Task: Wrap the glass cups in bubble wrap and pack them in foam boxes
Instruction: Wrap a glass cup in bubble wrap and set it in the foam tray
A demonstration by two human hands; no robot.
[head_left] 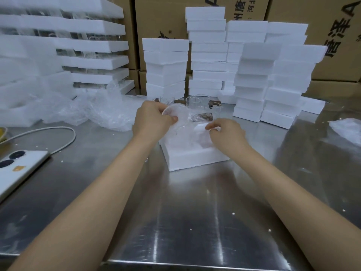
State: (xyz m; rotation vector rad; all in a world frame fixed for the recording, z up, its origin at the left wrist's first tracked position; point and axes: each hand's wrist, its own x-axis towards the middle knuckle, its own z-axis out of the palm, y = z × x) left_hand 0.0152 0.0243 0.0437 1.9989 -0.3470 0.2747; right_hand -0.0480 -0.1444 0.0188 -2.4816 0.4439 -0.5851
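Note:
A glass cup lies tilted over an open white foam box at the table's middle, its mouth turned toward me. My left hand grips the cup's rim, thumb on the near edge. A sheet of bubble wrap drapes from the cup into the box. My right hand pinches the wrap at the cup's right side. Several bare glass cups with wooden handles stand just behind.
Stacks of foam boxes rise at the back and right, with cardboard cartons behind. Loose bubble wrap is heaped at the left. A white phone with a cable lies at the left on the steel table.

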